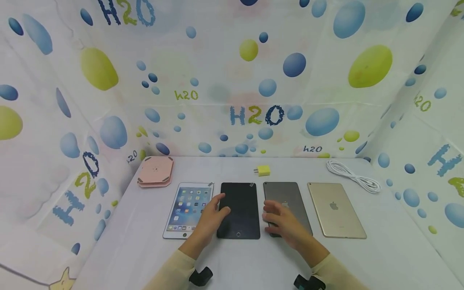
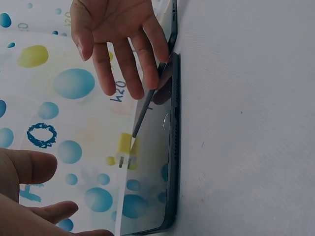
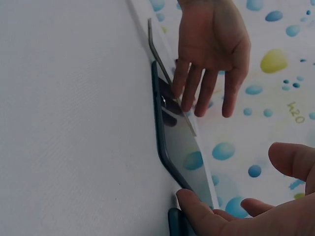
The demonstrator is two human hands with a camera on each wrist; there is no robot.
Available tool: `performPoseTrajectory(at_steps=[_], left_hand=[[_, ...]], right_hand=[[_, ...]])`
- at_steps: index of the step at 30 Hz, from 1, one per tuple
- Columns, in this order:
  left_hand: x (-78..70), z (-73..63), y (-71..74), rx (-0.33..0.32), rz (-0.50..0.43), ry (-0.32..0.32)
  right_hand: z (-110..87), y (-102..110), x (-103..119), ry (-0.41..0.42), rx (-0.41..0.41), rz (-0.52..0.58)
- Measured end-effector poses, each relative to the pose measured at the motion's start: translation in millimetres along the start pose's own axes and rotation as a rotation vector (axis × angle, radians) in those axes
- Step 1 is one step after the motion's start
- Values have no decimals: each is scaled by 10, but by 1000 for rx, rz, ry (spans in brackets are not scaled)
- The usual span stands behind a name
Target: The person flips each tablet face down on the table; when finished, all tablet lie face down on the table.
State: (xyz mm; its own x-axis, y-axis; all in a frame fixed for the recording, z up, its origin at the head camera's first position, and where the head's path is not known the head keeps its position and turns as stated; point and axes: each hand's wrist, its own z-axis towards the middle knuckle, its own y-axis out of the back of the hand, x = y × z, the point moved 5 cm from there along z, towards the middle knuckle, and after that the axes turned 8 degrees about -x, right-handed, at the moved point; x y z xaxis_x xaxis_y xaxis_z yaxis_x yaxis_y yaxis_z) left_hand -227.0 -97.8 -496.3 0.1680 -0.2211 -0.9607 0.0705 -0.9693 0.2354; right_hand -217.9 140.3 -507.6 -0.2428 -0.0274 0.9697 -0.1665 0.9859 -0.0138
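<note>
My left hand (image 1: 208,220) hovers by the gap between a white tablet (image 1: 188,205) with a lit screen of icons and a black tablet (image 1: 239,211) with a dark screen. Its thumb and fingers are spread and hold nothing. Over a dark grey tablet (image 1: 295,193) lying back up, my right hand (image 1: 290,227) is loosely spread, with nothing in it. The left wrist view shows the right hand (image 2: 120,39) palm forward, fingers extended. In the right wrist view the left hand (image 3: 211,54) is likewise extended, fingers pointing down. Contact with the tablets cannot be made out.
A gold tablet (image 1: 337,209) lies back up at the right. Behind the row are a pink square item (image 1: 156,172) with dark corners, a yellow plug adapter (image 1: 263,170) and a bundled white cable (image 1: 353,176). Patterned cloth (image 1: 217,64) surrounds the white table (image 1: 250,266).
</note>
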Motion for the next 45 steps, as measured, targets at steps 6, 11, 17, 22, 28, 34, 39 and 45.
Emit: performPoseTrajectory(at_steps=[6,11,17,22,28,34,39,45], left_hand=[[6,17,1,12,-8,20],[-6,36,3,13,-16,21],[-9,28,0,26,-8,8],[-6,13,-6,21,-13,21],[0,5,-12,-2,-17,45],[17,0,-11,-6,-43,35],[4,-26,-40,9,-25,-10],[-12,-61,-107,58,59,-65]], right_hand=[[11,-57,-9,-13,7,39],[32,-84,-7,-17,25,52],[43,-105,-3,-24,19,69],[23,-137,8,-40,-8,73],[6,-165,15,-52,-52,59],[8,-164,52,-20,-70,70],[-4,-158,63,5,-54,94],[-5,-174,101,29,-19,147]])
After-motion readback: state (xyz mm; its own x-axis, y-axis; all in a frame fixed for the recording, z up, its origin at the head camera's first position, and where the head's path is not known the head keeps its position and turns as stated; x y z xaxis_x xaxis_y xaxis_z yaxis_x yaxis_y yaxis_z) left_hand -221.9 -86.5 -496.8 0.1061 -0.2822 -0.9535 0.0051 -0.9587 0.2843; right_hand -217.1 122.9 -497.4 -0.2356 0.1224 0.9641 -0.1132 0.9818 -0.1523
